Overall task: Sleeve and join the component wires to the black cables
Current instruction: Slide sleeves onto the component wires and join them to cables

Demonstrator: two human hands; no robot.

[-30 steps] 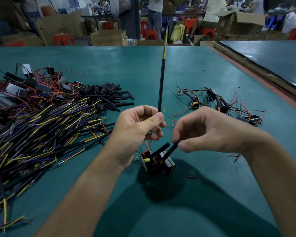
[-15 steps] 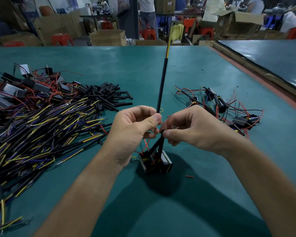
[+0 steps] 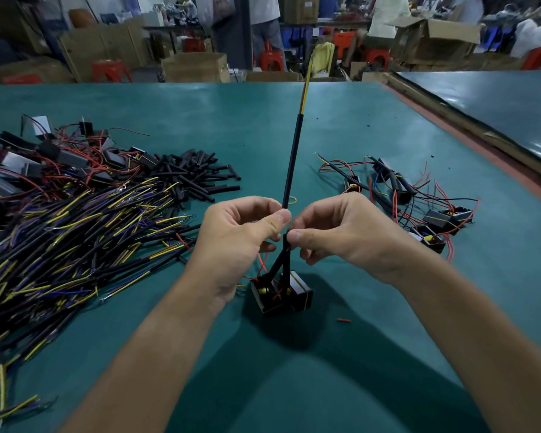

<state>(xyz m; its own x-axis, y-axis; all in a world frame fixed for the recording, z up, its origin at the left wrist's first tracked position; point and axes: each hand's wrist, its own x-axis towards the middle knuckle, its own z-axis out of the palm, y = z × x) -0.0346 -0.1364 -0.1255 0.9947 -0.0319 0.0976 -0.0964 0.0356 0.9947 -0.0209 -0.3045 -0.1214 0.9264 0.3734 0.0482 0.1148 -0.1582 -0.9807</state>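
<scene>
A small black boxed component [image 3: 281, 293] with red and yellow wires hangs just above the green table [image 3: 325, 126] at the centre. Two black sleeves [image 3: 281, 260] rise from it to my fingers. My left hand [image 3: 241, 242] pinches the lower end of a long black cable [image 3: 291, 164] that points up and away, its yellow core showing at the far tip. My right hand [image 3: 334, 232] pinches the top of one black sleeve right beside the left thumb. The joint between cable and wires is hidden by my fingertips.
A big heap of black cables with yellow and blue ends [image 3: 63, 232] fills the left. Behind it lie loose black sleeves [image 3: 197, 173] and more boxed components [image 3: 44, 160]. Finished assemblies [image 3: 419, 201] lie at the right. A red scrap [image 3: 344, 320] sits near the component.
My right hand moved left and up with its sleeve until its fingertips met the left thumb at the cable's lower end. The cable tilted slightly to the right.
</scene>
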